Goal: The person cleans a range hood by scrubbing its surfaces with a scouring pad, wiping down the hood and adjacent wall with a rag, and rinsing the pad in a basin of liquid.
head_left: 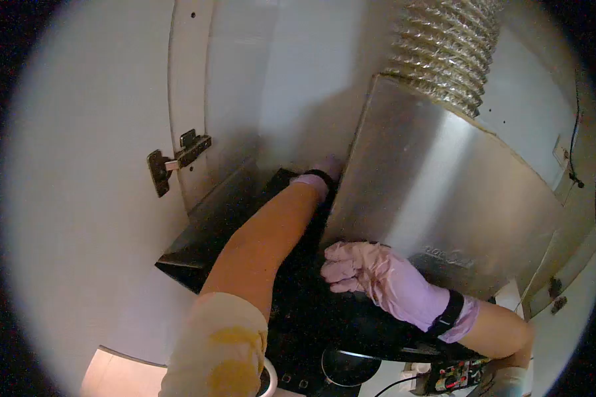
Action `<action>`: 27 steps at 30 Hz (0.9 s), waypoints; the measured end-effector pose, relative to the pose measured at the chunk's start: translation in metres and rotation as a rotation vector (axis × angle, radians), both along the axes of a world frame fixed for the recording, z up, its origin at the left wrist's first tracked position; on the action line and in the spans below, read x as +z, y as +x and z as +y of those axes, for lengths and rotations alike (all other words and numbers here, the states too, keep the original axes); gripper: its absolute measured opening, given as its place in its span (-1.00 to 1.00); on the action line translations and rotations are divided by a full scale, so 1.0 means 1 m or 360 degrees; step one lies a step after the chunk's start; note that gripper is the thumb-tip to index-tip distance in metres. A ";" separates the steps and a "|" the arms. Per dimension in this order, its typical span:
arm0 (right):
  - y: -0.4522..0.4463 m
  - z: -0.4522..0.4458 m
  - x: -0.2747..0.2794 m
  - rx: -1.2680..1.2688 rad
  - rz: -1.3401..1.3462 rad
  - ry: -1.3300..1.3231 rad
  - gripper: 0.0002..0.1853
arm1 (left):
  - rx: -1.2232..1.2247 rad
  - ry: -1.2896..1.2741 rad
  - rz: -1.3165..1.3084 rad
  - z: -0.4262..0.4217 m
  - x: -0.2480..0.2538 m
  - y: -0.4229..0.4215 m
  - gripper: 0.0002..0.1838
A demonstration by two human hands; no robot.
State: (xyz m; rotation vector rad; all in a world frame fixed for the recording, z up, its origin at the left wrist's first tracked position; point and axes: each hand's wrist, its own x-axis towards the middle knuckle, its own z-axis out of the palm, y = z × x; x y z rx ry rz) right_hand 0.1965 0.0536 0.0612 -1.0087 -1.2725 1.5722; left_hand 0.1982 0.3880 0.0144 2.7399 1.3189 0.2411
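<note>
A steel range hood cover (437, 192) stands tilted inside a white cabinet, above the hood's dark lower body (311, 291). My left hand (327, 168), in a pink glove with a black band at the wrist, reaches behind the cover's left edge. Its fingers are hidden there. At the cover's lower left corner is my right hand (367, 270), gloved and banded the same way, resting over the dark body. Its fingers are curled in, and whatever they may hold does not show.
A ribbed foil duct (444, 53) rises from the cover's top. On the left, a cabinet door (93, 172) hangs open on a metal hinge (179, 159). Below are a dark pan (351, 367) and a cluttered counter area. A thin cord (576, 126) hangs at right.
</note>
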 end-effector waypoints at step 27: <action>0.010 0.009 0.002 0.0137 0.0022 -0.0027 -0.60 | -0.0743 -0.0899 0.0628 -0.202 0.057 -0.167 -0.67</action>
